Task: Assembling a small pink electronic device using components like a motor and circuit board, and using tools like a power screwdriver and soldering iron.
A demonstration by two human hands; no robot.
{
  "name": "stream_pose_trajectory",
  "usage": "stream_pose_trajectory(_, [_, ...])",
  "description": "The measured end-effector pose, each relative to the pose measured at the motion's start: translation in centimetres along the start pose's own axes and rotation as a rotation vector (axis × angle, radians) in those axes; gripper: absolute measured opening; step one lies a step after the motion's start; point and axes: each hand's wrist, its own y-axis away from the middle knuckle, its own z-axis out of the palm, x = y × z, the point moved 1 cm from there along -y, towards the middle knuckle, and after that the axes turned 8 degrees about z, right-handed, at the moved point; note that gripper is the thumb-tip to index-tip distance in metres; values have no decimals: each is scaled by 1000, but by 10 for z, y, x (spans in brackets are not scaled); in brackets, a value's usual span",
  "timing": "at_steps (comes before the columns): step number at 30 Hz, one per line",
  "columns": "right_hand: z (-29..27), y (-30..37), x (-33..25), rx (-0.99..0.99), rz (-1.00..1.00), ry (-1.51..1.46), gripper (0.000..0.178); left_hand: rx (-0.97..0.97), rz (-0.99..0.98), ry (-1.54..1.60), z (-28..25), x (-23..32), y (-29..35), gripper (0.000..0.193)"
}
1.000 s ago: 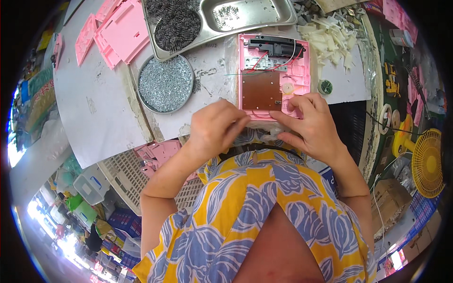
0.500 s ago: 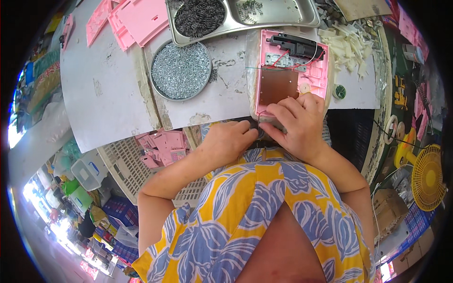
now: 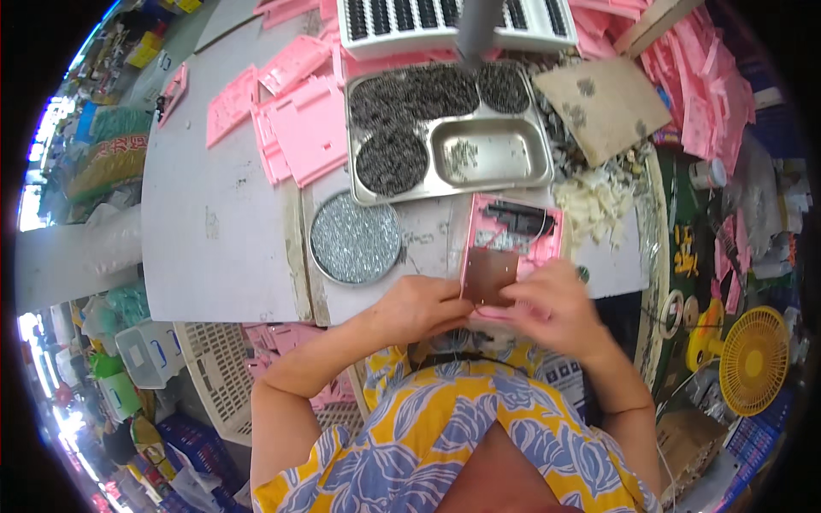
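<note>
Left hand point(image 3: 419, 309) and right hand point(image 3: 560, 309): apart, at the lower edge of the pink housing point(image 3: 540, 251); grip cannot be determined. Uneven finger pressure could tilt the brown board point(image 3: 490, 275).

Assembly workshop: worktable point(image 3: 222, 256), compartment tray point(image 3: 513, 168) of springs point(image 3: 392, 162), dish point(image 3: 313, 243) of metal bits point(image 3: 355, 238), pink plastic panels point(image 3: 310, 132).

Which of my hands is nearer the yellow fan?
Right. Your right hand is left of the yellow fan, at the pink casing; your left hand is farther left.
</note>
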Motion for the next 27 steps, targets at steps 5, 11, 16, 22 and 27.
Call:
stream_pose_trajectory(5, [-115,-111,107,385,301,5,10,54,116,87,-7,-9,2,20])
stream_pose_trajectory(11, [-152,-282,165,312,-89,585,14,62,101,146,4,-12,4,19])
stream_pose_trajectory(16, [-171,-326,194,-40,29,719,20,67,60,144,4,-9,2,19])
stream_pose_trajectory(22, [-159,-320,171,-53,-86,803,19,75,22,127,2,-5,7,20])
stream_pose_trajectory(27, [-171,-326,222,-4,-359,939,12,52,26,107,3,-7,0,20])
